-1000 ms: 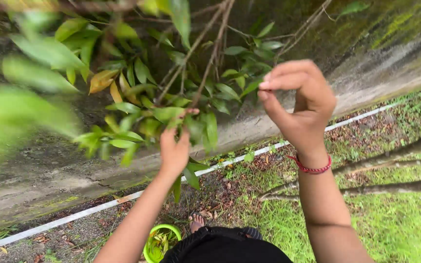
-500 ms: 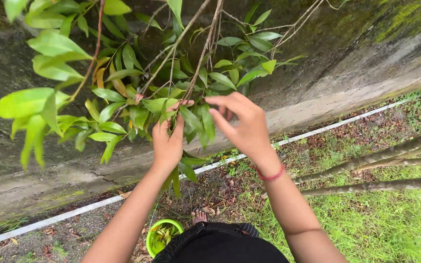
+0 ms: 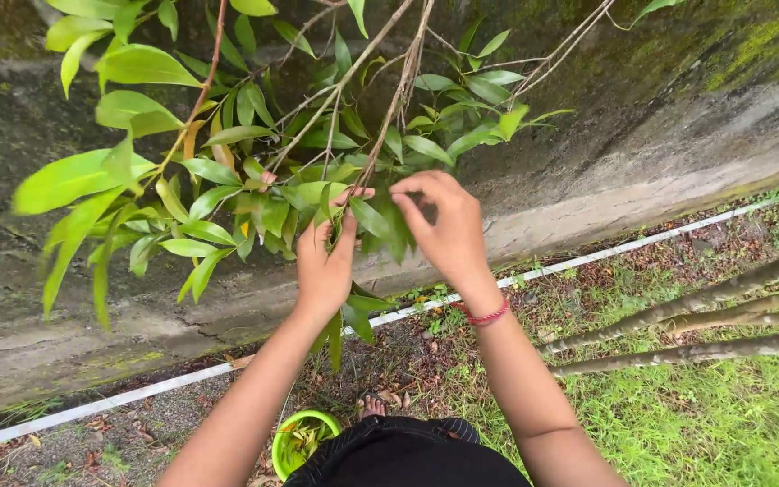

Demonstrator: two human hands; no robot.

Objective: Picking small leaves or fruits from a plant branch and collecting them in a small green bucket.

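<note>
Centre of frame: left hand closed around a bunch of green leaves on a hanging branch. Right hand, just beside it, pinches leaves of the same bunch between thumb and fingertips. Red bracelet on right wrist. Green bowl at bottom centre, on the ground. Concrete wall behind.

Green bowl on leaf-littered ground.

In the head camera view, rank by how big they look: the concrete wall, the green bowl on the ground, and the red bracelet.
1. Concrete wall, spanning the whole frame.
2. Green bowl, partly hidden behind dark clothing.
3. Red bracelet on the right wrist, nearer the camera yet smallest.
</note>
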